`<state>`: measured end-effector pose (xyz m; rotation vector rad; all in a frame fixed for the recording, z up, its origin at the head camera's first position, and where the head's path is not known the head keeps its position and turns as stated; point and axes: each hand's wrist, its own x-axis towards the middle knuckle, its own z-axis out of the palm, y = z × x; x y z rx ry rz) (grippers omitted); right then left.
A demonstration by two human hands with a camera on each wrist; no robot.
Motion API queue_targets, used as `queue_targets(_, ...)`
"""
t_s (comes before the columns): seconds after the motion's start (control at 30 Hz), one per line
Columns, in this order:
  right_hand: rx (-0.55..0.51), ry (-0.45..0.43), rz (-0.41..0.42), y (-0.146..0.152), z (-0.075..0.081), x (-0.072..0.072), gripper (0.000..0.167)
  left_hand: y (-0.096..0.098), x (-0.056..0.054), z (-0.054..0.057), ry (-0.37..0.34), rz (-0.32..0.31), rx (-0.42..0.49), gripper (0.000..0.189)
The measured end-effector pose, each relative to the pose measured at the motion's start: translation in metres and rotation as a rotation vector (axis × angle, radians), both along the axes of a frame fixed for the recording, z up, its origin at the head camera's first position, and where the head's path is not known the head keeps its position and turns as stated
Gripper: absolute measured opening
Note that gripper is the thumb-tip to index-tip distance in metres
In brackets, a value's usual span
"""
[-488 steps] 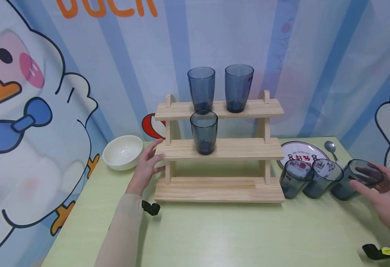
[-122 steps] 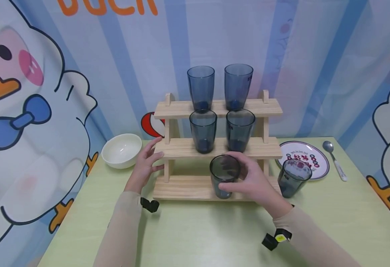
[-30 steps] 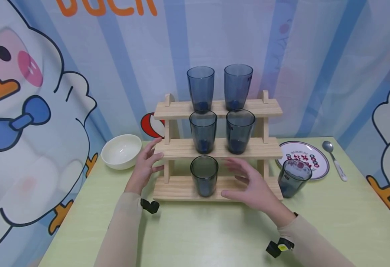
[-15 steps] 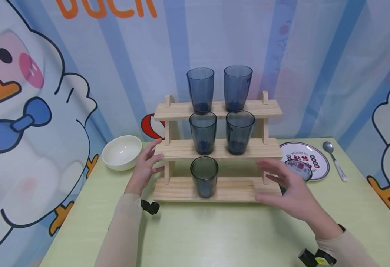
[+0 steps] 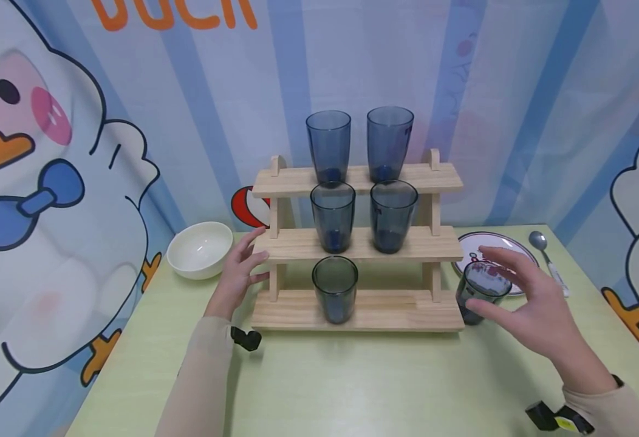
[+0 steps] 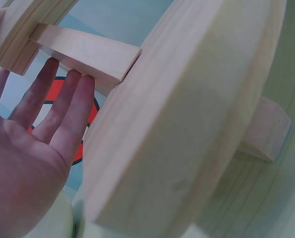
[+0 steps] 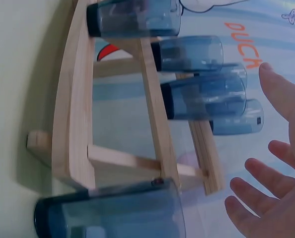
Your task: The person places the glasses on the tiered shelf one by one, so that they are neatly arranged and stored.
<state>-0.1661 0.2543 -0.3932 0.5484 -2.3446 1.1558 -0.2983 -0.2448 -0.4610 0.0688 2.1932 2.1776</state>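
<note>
My left hand (image 5: 239,273) touches the left side of a three-tier wooden shelf (image 5: 401,312); in the left wrist view its nearly straight fingers (image 6: 80,106) meet an upright. My right hand (image 5: 540,309) is spread around the near right side of a blue-grey glass tumbler (image 5: 475,297) on the table. In the right wrist view the palm and fingers stand apart from that tumbler (image 7: 112,213). Two more tumblers stand on the top tier, two on the middle tier, and a single tumbler (image 5: 335,291) on the bottom tier's left half.
A white bowl (image 5: 200,250) sits left of the shelf. Behind the right tumbler lie a printed plate (image 5: 464,249) and a spoon (image 5: 538,240), partly covered by my right hand. A duck-patterned curtain (image 5: 215,109) hangs along the table's back.
Since the earlier frames, more tumblers have gone from the table's right to the shelf. My right hand released the bottom-tier tumbler and moved right to the last table tumbler. My left hand stayed put.
</note>
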Motion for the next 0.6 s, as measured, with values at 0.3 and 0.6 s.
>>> queue_targets(0.3,0.006,-0.084,-0.114,0.019,-0.016,-0.006,0.088,0.000,0.001,0.001,0.001,-0.003,-0.006,0.063)
queue_targets(0.6,-0.016,-0.240,-0.102,0.032,-0.032,-0.016,0.100,0.001,0.002,0.002,-0.004,0.003,-0.005,0.063)
